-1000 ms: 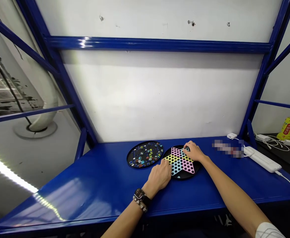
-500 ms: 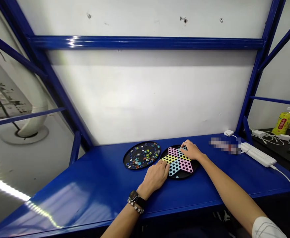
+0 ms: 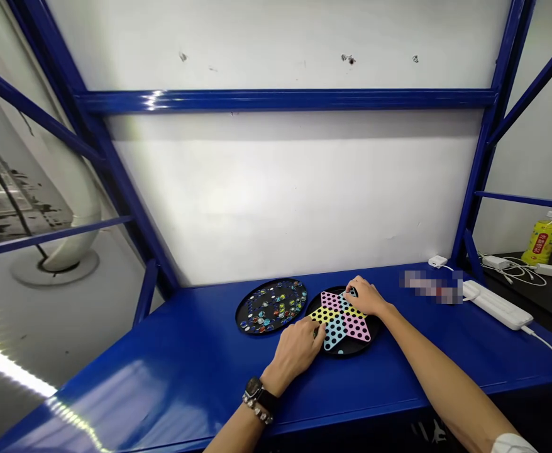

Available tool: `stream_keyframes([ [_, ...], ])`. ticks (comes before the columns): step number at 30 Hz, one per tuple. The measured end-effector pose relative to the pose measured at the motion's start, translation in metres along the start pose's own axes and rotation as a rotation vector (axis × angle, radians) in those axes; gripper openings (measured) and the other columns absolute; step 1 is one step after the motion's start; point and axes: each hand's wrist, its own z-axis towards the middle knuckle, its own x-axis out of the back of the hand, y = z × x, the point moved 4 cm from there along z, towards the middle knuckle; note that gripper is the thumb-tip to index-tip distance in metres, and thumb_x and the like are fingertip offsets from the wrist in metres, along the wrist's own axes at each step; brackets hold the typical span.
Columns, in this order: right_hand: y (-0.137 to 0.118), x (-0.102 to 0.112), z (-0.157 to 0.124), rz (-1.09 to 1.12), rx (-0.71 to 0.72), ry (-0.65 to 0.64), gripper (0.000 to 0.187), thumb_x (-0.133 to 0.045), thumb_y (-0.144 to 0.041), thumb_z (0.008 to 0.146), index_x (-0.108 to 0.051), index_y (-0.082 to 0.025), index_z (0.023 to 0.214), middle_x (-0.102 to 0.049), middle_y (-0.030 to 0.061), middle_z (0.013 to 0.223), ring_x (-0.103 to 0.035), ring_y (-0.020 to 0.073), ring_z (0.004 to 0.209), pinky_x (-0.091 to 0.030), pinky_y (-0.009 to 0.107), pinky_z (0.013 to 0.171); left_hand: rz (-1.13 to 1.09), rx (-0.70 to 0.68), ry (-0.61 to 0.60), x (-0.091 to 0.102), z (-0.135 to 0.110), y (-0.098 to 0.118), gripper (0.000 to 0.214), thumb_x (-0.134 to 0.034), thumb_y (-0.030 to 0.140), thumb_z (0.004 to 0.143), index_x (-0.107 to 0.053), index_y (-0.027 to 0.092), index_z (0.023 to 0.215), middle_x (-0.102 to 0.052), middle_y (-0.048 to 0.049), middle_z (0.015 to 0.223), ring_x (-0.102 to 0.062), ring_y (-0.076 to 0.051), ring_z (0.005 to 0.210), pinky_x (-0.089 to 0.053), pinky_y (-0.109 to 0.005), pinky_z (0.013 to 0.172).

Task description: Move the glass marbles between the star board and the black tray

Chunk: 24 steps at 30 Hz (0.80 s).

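A round black board with a star of yellow, pink and blue dotted fields [image 3: 344, 321] lies on the blue shelf [image 3: 186, 371]. My left hand [image 3: 299, 350], with a watch and bracelet on its wrist, rests with bent fingers on the board's near left edge. My right hand [image 3: 365, 297] lies curled over the far right part of the star, fingertips down on it. Whether either hand holds a marble is hidden. Left of the board sits a black round tray with several coloured glass marbles [image 3: 271, 306].
Blue steel uprights and a crossbar [image 3: 285, 99] frame a white wall behind. A white power strip [image 3: 493, 304] with cable and a small white adapter [image 3: 437, 260] lie at the right. A yellow drink bottle [image 3: 544, 240] stands on a dark table beyond.
The view has shifted slightly, so everything sits a little lower in the picture. Both hands stay on the star board with hardly any movement.
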Motion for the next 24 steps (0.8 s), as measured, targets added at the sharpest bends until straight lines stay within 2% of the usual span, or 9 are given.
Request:
stream_keyframes([
  [6,-0.001,0.000,0.000,0.001,0.004,-0.001,0.017,-0.051,-0.037,0.089,-0.061,-0.023,0.091,-0.058,0.0053,0.110,-0.056,0.0217,0.102,-0.038,0.037,0.088,-0.036,0.067,0.014,0.001,0.001,-0.001,0.046,-0.028,0.037,0.100,-0.062,0.019,0.074,-0.069,-0.0051,0.082,-0.064,-0.017,0.073,-0.033,-0.029,0.062],
  [12,0.000,-0.001,0.001,-0.005,0.004,-0.011,0.020,-0.051,-0.040,0.089,-0.063,-0.024,0.093,-0.058,0.0055,0.112,-0.056,0.0230,0.105,-0.039,0.038,0.088,-0.035,0.107,0.012,0.003,0.001,-0.001,0.045,-0.028,0.035,0.100,-0.062,0.018,0.076,-0.070,-0.0070,0.083,-0.065,-0.019,0.076,-0.035,-0.028,0.064],
  [17,0.001,-0.003,0.000,0.012,0.009,-0.028,0.021,-0.051,-0.040,0.089,-0.063,-0.024,0.096,-0.058,0.0064,0.113,-0.055,0.0242,0.107,-0.038,0.039,0.090,-0.024,0.129,0.006,0.005,0.003,-0.002,0.050,-0.024,0.036,0.101,-0.063,0.018,0.075,-0.069,-0.0085,0.075,-0.064,-0.020,0.072,-0.037,-0.028,0.064],
  [20,0.003,-0.005,0.001,0.028,0.011,-0.032,0.021,-0.051,-0.040,0.089,-0.063,-0.023,0.097,-0.057,0.0068,0.113,-0.054,0.0244,0.107,-0.037,0.039,0.092,-0.044,0.203,0.043,0.015,0.008,-0.016,0.052,-0.021,0.037,0.101,-0.062,0.018,0.075,-0.070,-0.0100,0.078,-0.064,-0.020,0.074,-0.039,-0.029,0.065],
  [24,0.004,-0.008,0.001,0.025,0.013,-0.021,0.021,-0.052,-0.040,0.089,-0.063,-0.024,0.096,-0.058,0.0062,0.113,-0.055,0.0241,0.107,-0.038,0.039,0.091,-0.017,0.323,0.081,0.035,0.025,-0.052,0.052,-0.019,0.040,0.101,-0.062,0.018,0.083,-0.071,-0.0126,0.085,-0.067,-0.024,0.081,-0.041,-0.031,0.068],
])
